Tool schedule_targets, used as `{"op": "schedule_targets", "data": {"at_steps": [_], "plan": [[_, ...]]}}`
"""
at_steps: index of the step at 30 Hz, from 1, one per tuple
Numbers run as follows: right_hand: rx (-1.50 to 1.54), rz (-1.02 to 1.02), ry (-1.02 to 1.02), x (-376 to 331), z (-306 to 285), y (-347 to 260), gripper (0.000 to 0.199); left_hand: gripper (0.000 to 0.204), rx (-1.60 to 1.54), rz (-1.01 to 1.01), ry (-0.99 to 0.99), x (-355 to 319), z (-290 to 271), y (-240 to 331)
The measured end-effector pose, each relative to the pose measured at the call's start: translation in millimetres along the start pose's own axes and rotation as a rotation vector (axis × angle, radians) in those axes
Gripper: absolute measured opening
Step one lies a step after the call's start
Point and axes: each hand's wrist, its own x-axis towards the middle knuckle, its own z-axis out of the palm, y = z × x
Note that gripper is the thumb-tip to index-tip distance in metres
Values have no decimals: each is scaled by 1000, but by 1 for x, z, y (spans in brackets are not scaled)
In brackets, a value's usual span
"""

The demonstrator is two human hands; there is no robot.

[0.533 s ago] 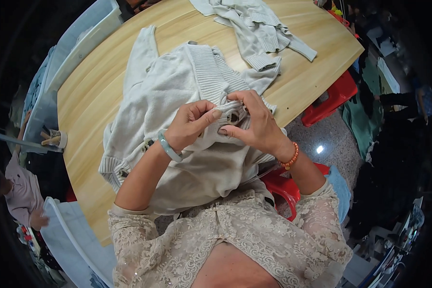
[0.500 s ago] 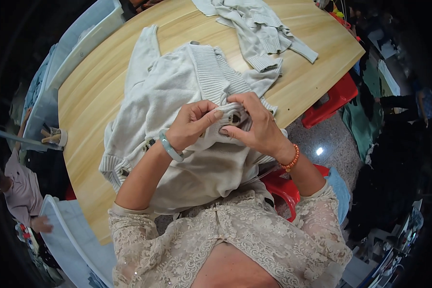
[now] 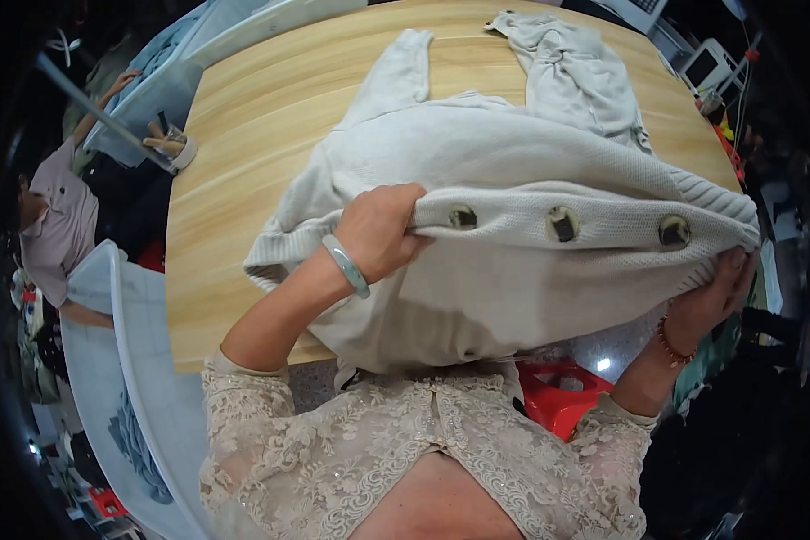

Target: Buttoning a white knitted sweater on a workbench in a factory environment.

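A cream knitted cardigan [image 3: 504,279] spreads across the table's near edge and over my lap. Its ribbed button band, with large dark buttons [image 3: 562,223] along it, is stretched sideways between my hands. My left hand [image 3: 382,236] is closed around the band near the middle of the garment. Out at the right, my right hand [image 3: 713,295] grips the band's other end beside the ribbed hem [image 3: 706,193]; its fingers are partly behind the cloth. One sleeve [image 3: 391,76] lies flat toward the far side.
Another cream knit [image 3: 576,67] lies at the back of the wooden table [image 3: 234,180]. A cup of tools [image 3: 175,148] stands at its left edge. Pale plastic bins [image 3: 117,288] flank the left, where another person [image 3: 58,216] is. A red stool [image 3: 562,391] is below right.
My right hand has moved far right, pulling the button band out straight. My left hand now grasps the band instead of pinching near a button. The view has shifted.
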Motion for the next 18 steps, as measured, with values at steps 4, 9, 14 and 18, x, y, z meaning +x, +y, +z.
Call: {"op": "schedule_targets", "data": {"at_steps": [4, 9, 14, 18], "plan": [[-158, 52, -547, -4, 26, 14, 70, 22, -475, 164, 260, 19, -38, 48], [-447, -190, -1117, -58, 58, 21, 95, 22, -1137, 490, 161, 62, -32, 144], [-1, 161, -779, -39, 11, 45, 75, 60, -359, 927, 509, 75, -17, 184], [-146, 117, -756, -19, -74, 13, 69, 131, -425, 668, 111, 66, -11, 141]]}}
